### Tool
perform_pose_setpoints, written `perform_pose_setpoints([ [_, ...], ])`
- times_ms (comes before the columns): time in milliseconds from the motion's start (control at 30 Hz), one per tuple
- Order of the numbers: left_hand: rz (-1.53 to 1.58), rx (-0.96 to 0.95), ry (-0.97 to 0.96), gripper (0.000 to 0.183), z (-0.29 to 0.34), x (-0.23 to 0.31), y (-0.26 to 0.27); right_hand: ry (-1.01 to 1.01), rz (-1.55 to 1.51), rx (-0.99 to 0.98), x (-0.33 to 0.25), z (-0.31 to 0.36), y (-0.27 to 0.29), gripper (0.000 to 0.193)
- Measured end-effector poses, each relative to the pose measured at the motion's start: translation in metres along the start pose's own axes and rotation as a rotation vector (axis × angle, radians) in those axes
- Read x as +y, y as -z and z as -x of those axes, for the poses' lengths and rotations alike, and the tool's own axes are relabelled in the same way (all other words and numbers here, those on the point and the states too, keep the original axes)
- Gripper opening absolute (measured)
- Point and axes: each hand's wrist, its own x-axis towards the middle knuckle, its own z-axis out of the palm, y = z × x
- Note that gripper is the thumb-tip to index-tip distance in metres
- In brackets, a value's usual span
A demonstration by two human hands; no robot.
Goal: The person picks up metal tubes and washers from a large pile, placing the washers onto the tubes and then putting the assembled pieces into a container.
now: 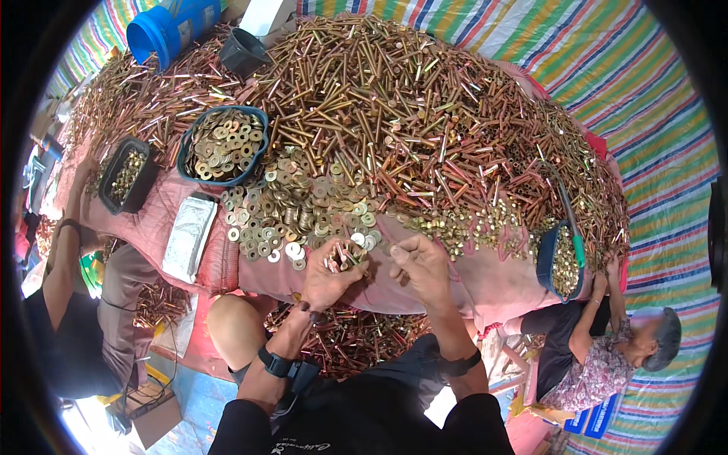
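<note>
My left hand [322, 282] is closed around a bundle of short metal bolts [345, 258], their ends pointing up out of the fist. To its right, my right hand [422, 265] has thumb and fingertips pinched together; whatever lies between them is too small to make out. Both hands are over the near edge of a cloth-covered table [485, 274]. Just beyond them spreads a heap of flat round washers [303, 205]. Small brass-coloured nuts [447, 231] lie scattered to the right. Behind is a large mound of long yellowish bolts [394, 98].
A blue basin [180, 165] holds washers; a dark tray [135, 205] and another blue basin [544, 265] hold nuts. A silvery wrapped block [188, 239] lies left. Farther back are a blue bucket [178, 32] and a black bucket [243, 51]. Co-workers sit at both sides.
</note>
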Motion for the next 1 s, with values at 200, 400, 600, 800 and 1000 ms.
perform_pose_setpoints([
  [200,0.035,-0.027,0.016,0.030,-0.002,-0.009,0.003,0.008,-0.138,-0.114,-0.018,0.004,-0.033,0.020],
  [400,0.045,-0.032,-0.004,0.031,0.001,-0.015,0.006,0.095,-0.007,-0.066,-0.017,0.012,-0.043,0.024],
  [600,0.054,-0.045,0.024,0.031,0.000,-0.017,0.005,0.162,0.012,-0.086,-0.008,0.007,-0.042,0.022],
  [800,0.180,0.038,0.042,0.024,0.003,-0.005,0.005,0.228,0.048,0.052,-0.011,0.006,-0.038,0.020],
  [1000,0.137,0.020,0.052,0.021,0.001,0.004,0.008,0.416,0.303,0.132,-0.003,0.003,-0.046,0.014],
])
